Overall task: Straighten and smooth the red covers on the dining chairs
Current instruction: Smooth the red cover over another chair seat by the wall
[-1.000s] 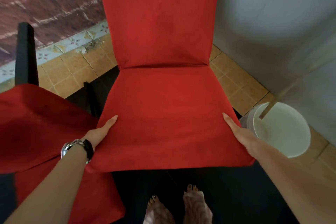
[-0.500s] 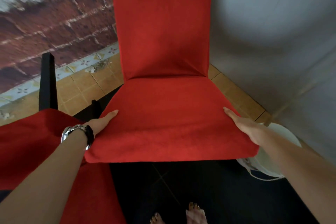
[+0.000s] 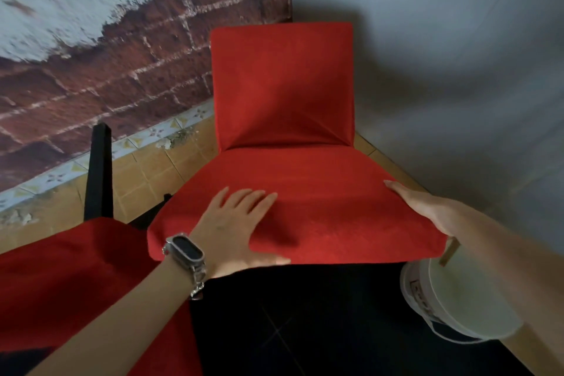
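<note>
Cover, red, drapes a chair in the room's corner, the left hand pressed flat on the seat's front with fingers spread open, the right hand laid straight-fingered along its right edge, a white bucket on the floor just beside it.

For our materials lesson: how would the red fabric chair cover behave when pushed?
Probably floppy: the red fabric chair cover puckers beside the flat left hand. Likely bunches rather than slides, since diagonal folds show at the backrest corners.
</note>
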`<state>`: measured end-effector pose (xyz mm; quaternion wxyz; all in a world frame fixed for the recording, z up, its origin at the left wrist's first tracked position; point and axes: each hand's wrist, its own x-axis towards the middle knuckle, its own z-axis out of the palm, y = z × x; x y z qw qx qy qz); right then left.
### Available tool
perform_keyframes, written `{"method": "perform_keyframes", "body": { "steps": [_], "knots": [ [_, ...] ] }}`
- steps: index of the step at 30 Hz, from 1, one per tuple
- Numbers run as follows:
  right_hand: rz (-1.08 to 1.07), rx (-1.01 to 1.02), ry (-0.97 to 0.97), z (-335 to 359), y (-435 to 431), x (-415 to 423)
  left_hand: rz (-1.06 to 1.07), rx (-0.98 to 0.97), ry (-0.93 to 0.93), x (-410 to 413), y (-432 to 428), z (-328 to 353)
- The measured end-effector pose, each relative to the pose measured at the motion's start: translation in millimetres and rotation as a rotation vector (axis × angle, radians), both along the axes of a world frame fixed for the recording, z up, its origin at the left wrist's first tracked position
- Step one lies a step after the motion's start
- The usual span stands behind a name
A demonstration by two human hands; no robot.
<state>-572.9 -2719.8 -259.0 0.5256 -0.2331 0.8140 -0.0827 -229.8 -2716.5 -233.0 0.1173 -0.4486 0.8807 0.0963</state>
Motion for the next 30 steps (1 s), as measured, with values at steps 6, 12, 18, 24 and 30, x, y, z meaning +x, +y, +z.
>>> {"method": "perform_keyframes", "body": {
  "steps": [6, 12, 18, 24, 30],
  "knots": [
    [-0.045, -0.062, 0.002, 38.3, -38.2, -6.7, 0.011, -0.243, -0.018, -9.9, -44.4, 6.8],
    [0.566, -0.517, 0.716, 80.2, -74.3, 18.7, 0.073, -0.245, 0.014, -21.9, -105.2, 41.2],
    [0.824, -0.724, 0.766, 85.1, -98.9, 84.3, 0.219, -0.265, 0.104, -37.3, -149.0, 56.2],
    [1.109, -0.660, 0.750, 96.4, -116.0, 64.8, 0.226, -0.273, 0.124, -42.1, -167.5, 61.1],
    [1.130, -0.505, 0.830, 103.6, -136.1, 73.9, 0.000, -0.285, -0.059, -37.0, -183.0, 69.5]
  ]
}}
